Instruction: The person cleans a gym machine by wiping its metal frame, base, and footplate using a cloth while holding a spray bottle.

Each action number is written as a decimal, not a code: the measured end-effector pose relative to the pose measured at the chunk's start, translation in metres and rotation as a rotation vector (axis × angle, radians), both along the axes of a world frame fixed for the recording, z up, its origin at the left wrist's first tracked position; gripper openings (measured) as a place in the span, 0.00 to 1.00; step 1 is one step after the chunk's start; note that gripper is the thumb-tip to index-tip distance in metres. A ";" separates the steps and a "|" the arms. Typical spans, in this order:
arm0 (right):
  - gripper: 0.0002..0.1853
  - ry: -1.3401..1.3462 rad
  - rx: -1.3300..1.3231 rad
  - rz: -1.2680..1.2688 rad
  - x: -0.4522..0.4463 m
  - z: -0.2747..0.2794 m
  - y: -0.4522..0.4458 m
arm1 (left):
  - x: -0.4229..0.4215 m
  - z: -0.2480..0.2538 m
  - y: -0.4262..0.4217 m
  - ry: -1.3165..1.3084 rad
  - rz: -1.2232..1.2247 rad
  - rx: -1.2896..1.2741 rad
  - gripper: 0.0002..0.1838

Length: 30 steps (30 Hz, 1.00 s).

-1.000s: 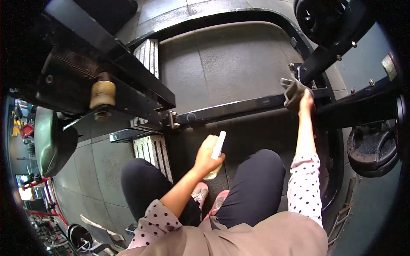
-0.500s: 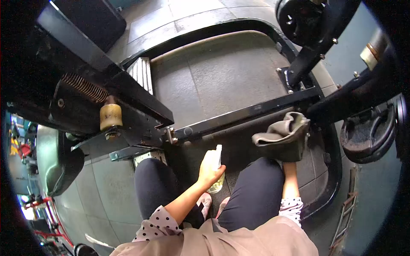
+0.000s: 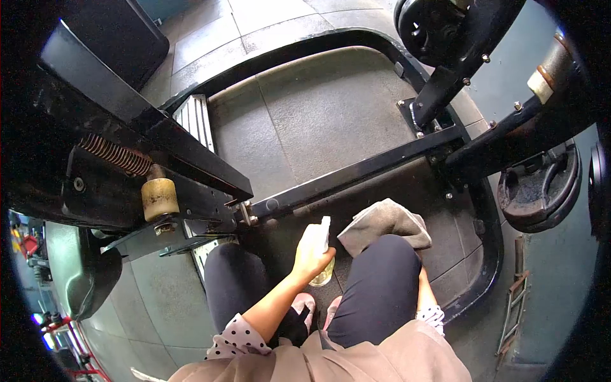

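Note:
My left hand [image 3: 312, 250] is closed around a spray bottle [image 3: 323, 275] between my knees. The bottle's white trigger head points forward, and pale yellow liquid shows in its clear body. A grey-brown cloth [image 3: 386, 224] lies folded over just beyond my right knee. My right forearm [image 3: 426, 291] runs up behind that knee toward the cloth; the hand itself is hidden by the knee and the fabric. The black crossbar [image 3: 356, 173] of a metal frame passes in front of both hands.
To the left are a thick black beam [image 3: 146, 121], a coil spring [image 3: 114, 153] and a yellowed roller [image 3: 159, 198]. Weight plates [image 3: 541, 191] hang at right. A curved base rail [image 3: 490, 274] runs along the floor, and a green-grey pad [image 3: 70, 270] stands at far left.
The cloth has moved left and nearer my right knee, changing its folds. My right forearm has slipped further behind the knee. My left hand keeps its hold on the spray bottle.

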State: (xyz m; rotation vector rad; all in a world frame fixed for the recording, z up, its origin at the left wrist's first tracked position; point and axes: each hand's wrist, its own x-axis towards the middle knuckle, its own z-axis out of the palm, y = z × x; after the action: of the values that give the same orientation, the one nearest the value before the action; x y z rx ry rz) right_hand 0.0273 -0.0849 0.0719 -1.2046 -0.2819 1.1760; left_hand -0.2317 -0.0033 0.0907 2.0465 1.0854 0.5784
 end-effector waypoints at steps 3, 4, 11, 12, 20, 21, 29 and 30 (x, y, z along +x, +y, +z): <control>0.24 -0.046 -0.013 -0.033 0.007 0.003 -0.009 | 0.001 0.002 0.003 -0.006 0.034 -0.011 0.29; 0.24 -0.070 -0.014 -0.049 0.012 0.005 -0.013 | 0.001 0.002 0.004 -0.013 0.048 -0.022 0.29; 0.24 -0.248 -0.017 -0.194 0.059 0.029 -0.035 | 0.001 -0.015 0.003 0.038 0.087 -0.026 0.30; 0.24 -0.269 -0.014 -0.211 0.064 0.034 -0.037 | 0.002 -0.015 0.003 0.043 0.068 -0.019 0.29; 0.25 -0.393 -0.003 -0.348 0.101 0.058 -0.054 | 0.024 -0.015 -0.002 -0.001 -0.110 -0.058 0.19; 0.25 -0.399 -0.002 -0.360 0.101 0.059 -0.056 | 0.027 -0.010 -0.001 -0.037 -0.141 -0.078 0.19; 0.25 -0.454 -0.001 -0.494 0.108 0.066 -0.068 | 0.054 0.026 0.007 -0.180 -0.308 -0.051 0.17; 0.25 -0.468 0.005 -0.507 0.111 0.068 -0.070 | 0.059 0.030 0.011 -0.174 -0.343 -0.050 0.17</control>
State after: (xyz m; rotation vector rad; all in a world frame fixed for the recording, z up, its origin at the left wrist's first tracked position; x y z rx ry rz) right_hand 0.1385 -0.1552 0.1397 -1.4345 -0.3032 0.4485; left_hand -0.1727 0.0081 0.1208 2.0357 0.6234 0.5342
